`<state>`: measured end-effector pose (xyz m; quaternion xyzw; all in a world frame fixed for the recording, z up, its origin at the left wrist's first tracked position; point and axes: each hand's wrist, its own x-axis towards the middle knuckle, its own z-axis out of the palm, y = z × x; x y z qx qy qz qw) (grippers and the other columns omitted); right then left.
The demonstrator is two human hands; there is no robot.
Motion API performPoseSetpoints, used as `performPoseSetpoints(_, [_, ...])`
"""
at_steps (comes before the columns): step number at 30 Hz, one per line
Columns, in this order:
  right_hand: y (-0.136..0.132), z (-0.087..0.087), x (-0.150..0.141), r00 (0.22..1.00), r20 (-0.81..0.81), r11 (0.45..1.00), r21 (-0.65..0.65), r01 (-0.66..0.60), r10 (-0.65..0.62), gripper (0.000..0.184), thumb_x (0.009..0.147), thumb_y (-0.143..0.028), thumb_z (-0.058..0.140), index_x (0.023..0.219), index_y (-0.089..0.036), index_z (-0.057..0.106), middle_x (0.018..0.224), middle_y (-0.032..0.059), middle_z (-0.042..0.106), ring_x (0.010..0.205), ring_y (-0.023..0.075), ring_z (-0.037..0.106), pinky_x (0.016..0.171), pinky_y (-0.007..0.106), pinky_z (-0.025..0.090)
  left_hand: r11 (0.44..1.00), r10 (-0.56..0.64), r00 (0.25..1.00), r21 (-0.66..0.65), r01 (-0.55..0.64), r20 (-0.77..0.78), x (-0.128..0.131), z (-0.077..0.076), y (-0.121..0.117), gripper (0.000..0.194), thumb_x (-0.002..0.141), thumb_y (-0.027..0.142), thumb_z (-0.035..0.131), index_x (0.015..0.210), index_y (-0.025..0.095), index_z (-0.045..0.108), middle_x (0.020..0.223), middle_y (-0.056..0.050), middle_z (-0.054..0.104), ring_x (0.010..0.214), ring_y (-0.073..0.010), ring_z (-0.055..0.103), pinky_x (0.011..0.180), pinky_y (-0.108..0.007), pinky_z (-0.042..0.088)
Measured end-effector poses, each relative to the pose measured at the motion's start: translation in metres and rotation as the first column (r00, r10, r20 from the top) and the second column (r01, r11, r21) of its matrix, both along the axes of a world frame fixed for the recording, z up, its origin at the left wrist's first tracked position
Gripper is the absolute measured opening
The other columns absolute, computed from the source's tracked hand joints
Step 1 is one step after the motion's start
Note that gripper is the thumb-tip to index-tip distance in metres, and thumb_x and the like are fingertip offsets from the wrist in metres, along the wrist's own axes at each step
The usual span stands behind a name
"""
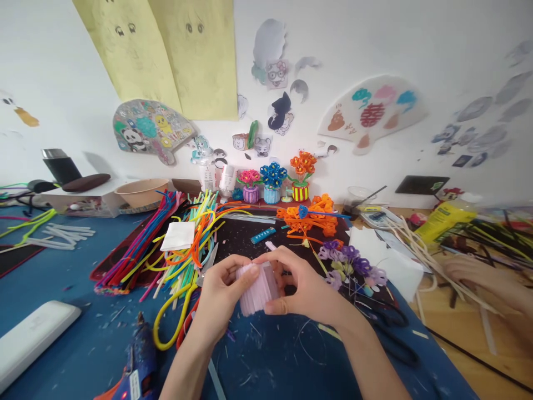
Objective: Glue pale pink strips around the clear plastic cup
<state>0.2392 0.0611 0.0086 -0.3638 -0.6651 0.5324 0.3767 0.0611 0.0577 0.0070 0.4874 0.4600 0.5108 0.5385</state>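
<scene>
Both my hands hold a pale pink ribbed piece [255, 291] above the blue table mat, in the middle of the head view. It looks like a small pot made of upright chenille stems side by side. My left hand [227, 280] grips its left side, with the thumb across the upper front. On the right, my right hand [297, 283] has its thumb at the lower edge and fingers around the side and top. A short pale stem [270, 245] sticks up behind the fingers. The far side of the piece is hidden.
Left lie bundled colored chenille stems [137, 239], scissors [211, 258] and a glue gun [141, 355]. Behind stand small flower pots [272, 194], a lighter [264, 235] and orange flowers [318, 216]. Purple flowers [350, 258] lie right. Another person's hand [478, 278] touches beige strands at the far right.
</scene>
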Motion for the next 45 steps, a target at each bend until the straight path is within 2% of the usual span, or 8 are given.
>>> performPoseSetpoints(10, [0.001, 0.001, -0.002, 0.988, 0.144, 0.965, 0.264, 0.009, -0.049, 0.060, 0.067, -0.040, 0.086, 0.121, -0.033, 0.062, 0.102, 0.0003, 0.048, 0.079, 0.0143, 0.049, 0.065, 0.025, 0.046, 0.998, -0.010, 0.992, -0.052, 0.017, 0.123, -0.002, 0.000, 0.004, 0.033, 0.062, 0.041, 0.084, 0.070, 0.014, 0.067, 0.063, 0.002, 0.062, 0.056, -0.0071, 0.050, 0.052, -0.017, 0.038])
performPoseSetpoints(16, [-0.005, 0.004, -0.004, 0.956, 0.275, 0.936, 0.353, -0.005, -0.099, 0.054, 0.073, -0.029, 0.082, 0.122, -0.031, 0.060, 0.098, -0.0005, 0.052, 0.072, 0.0138, 0.050, 0.063, 0.026, 0.045, 0.997, -0.023, 0.984, -0.071, 0.036, 0.176, -0.004, -0.007, 0.007, 0.031, 0.063, 0.037, 0.085, 0.070, 0.014, 0.066, 0.062, 0.002, 0.061, 0.054, -0.0068, 0.050, 0.051, -0.017, 0.037])
performPoseSetpoints(20, [-0.007, 0.003, -0.005, 0.955, 0.266, 0.915, 0.404, 0.013, -0.131, 0.059, 0.074, -0.035, 0.080, 0.128, -0.034, 0.058, 0.106, 0.0022, 0.053, 0.084, 0.0182, 0.055, 0.071, 0.029, 0.049, 0.996, -0.035, 0.985, -0.077, 0.049, 0.167, -0.007, -0.004, 0.008, 0.033, 0.063, 0.038, 0.085, 0.073, 0.013, 0.066, 0.066, 0.001, 0.062, 0.055, -0.0073, 0.051, 0.050, -0.017, 0.036])
performPoseSetpoints(25, [-0.006, 0.005, -0.003, 0.968, 0.204, 0.902, 0.429, 0.043, -0.143, 0.083, 0.058, -0.046, 0.089, 0.133, -0.033, 0.055, 0.125, 0.0052, 0.047, 0.116, 0.0258, 0.050, 0.097, 0.035, 0.045, 0.992, -0.048, 0.983, -0.107, 0.068, 0.178, -0.010, 0.001, 0.004, 0.038, 0.064, 0.043, 0.083, 0.081, 0.013, 0.066, 0.068, 0.001, 0.059, 0.053, -0.0066, 0.048, 0.048, -0.017, 0.034])
performPoseSetpoints(29, [-0.006, 0.004, -0.005, 0.978, 0.142, 0.878, 0.473, 0.070, -0.154, 0.066, 0.070, -0.034, 0.083, 0.130, -0.029, 0.057, 0.122, 0.0049, 0.057, 0.109, 0.0223, 0.057, 0.089, 0.031, 0.048, 0.995, -0.036, 0.979, -0.084, 0.054, 0.199, -0.010, 0.000, 0.000, 0.040, 0.066, 0.047, 0.080, 0.082, 0.015, 0.062, 0.066, 0.003, 0.056, 0.053, -0.0058, 0.045, 0.048, -0.016, 0.032])
performPoseSetpoints(34, [-0.006, 0.002, -0.006, 0.977, 0.121, 0.847, 0.525, 0.088, -0.176, 0.058, 0.067, -0.023, 0.083, 0.121, -0.025, 0.064, 0.113, 0.0043, 0.063, 0.090, 0.0186, 0.060, 0.069, 0.026, 0.049, 0.998, -0.050, 0.996, 0.036, 0.048, 0.078, -0.008, -0.001, -0.005, 0.039, 0.071, 0.051, 0.075, 0.080, 0.016, 0.060, 0.068, 0.003, 0.054, 0.057, -0.0073, 0.043, 0.048, -0.016, 0.031])
performPoseSetpoints(39, [-0.006, 0.000, -0.003, 0.975, 0.103, 0.825, 0.555, 0.108, -0.198, 0.056, 0.066, -0.022, 0.083, 0.119, -0.025, 0.066, 0.114, 0.0049, 0.063, 0.088, 0.0187, 0.060, 0.066, 0.026, 0.048, 0.976, -0.159, 0.987, 0.149, 0.158, -0.011, -0.010, 0.003, -0.009, 0.033, 0.071, 0.040, 0.078, 0.088, 0.018, 0.059, 0.081, 0.001, 0.059, 0.075, -0.0126, 0.052, 0.064, -0.020, 0.040])
performPoseSetpoints(45, [0.001, -0.004, 0.002, 0.978, 0.075, 0.826, 0.551, 0.120, -0.192, 0.056, 0.067, -0.028, 0.084, 0.120, -0.023, 0.065, 0.112, 0.0057, 0.063, 0.095, 0.0211, 0.061, 0.069, 0.027, 0.048, 0.926, -0.288, 0.940, 0.196, 0.322, -0.183, -0.014, -0.004, -0.006, 0.055, 0.063, 0.039, 0.084, 0.105, 0.022, 0.053, 0.096, -0.002, 0.061, 0.091, -0.0206, 0.056, 0.076, -0.027, 0.044])
